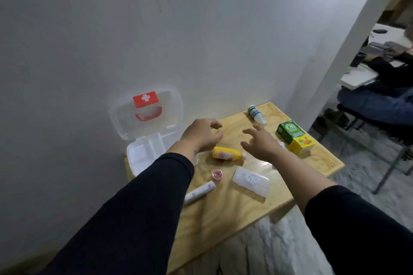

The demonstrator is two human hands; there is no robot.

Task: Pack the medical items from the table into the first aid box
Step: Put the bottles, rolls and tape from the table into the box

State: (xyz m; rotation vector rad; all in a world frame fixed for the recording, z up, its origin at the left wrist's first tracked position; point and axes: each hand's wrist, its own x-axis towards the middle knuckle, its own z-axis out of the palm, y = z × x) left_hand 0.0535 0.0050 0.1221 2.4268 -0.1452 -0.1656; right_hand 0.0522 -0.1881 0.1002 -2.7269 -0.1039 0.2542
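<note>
**Both hands hovering empty over the surface, box standing open**

At the left edge of the wooden surface (223,207), against the wall, the first aid box (143,152) is sitting with its clear lid (125,118) standing upright; the red cross label and red handle are showing on the lid. The white compartments inside are showing no items in the part that is visible; the left forearm is covering the near right part of the box.

The left hand (201,134) is hovering just right of the box, fingers curled loosely, grasping nothing. The right hand (261,143) is hovering toward the middle of the surface, fingers spread and released, also holding nothing. Both forearms are wearing dark sleeves.

Items are lying on the surface outside the box:
- yellow bottle (228,154), lying on its side between and just below the two hands.
- small pink-topped jar (217,174), standing near the yellow bottle, toward the near edge.
- white tube (199,192), lying on its side close to the left edge, near the jar.
- clear plastic case (250,181), lying flat to the right of the jar.
- green and yellow carton (295,138), resting near the right edge.
- white bottle with green label (257,115), lying on its side near the far corner.

A small white object is peeking out just beyond the right hand beside the carton; too hidden to identify.
</note>
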